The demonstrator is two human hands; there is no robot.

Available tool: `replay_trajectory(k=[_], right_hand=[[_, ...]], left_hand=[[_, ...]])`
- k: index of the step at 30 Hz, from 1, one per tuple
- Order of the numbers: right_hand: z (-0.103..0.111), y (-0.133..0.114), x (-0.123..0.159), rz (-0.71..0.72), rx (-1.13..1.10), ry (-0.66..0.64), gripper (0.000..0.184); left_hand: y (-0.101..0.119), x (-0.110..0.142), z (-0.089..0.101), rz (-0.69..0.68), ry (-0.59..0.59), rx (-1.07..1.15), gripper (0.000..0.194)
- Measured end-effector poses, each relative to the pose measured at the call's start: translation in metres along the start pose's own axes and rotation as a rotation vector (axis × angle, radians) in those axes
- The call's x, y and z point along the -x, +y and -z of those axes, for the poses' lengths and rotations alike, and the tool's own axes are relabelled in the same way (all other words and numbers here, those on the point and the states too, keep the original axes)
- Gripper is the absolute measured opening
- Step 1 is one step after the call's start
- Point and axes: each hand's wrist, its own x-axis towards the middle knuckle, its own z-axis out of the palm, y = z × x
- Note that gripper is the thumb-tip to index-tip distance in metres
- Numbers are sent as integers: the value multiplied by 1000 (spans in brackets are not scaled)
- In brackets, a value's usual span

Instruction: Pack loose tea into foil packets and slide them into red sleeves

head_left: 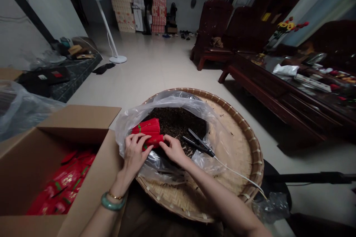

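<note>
My left hand (135, 153) and my right hand (174, 150) meet over an open clear plastic bag (125, 120). Between their fingertips is a small red packet (155, 140), pinched on both sides; the left fingers also partly cover it. Just behind it lies a stack of flat red packets (147, 126) with green marks. Dark, dry, leaf-like bits, perhaps loose tea (180, 118), fill the bag. To the right of my right hand, a black hair straightener (200, 143) with a white cord rests on the bits, its two arms apart.
The bag sits on a round woven bamboo tray (233, 148). At the left, an open cardboard box (91, 185) holds many red packets (66, 181). Beyond are a standing fan (107, 26), a dark wooden table (267, 92) and stacked cartons (122, 7).
</note>
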Motion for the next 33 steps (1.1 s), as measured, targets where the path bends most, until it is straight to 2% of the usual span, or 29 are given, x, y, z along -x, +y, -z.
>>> replay_trajectory(k=[6, 12, 19, 22, 26, 30, 33], right_hand=[[8, -3, -7, -10, -13, -7, 13], [15, -8, -18, 18, -115, -48, 12], [20, -12, -14, 18, -146, -78, 11], [28, -13, -12, 33, -44, 55, 14], [44, -13, -6, 91, 21, 238, 14], [54, -13, 3, 281, 120, 271, 17], [56, -11, 8, 347, 103, 239, 19]], left_hand=[[5, -6, -5, -31, 23, 17, 21], [3, -11, -3, 6, 21, 29, 35], [11, -13, 2, 35, 43, 196, 18], [16, -15, 2, 115, -41, 327, 20], [22, -15, 0, 327, -151, 453, 21], [29, -13, -2, 397, -226, 483, 20], [30, -13, -2, 405, -286, 497, 23]])
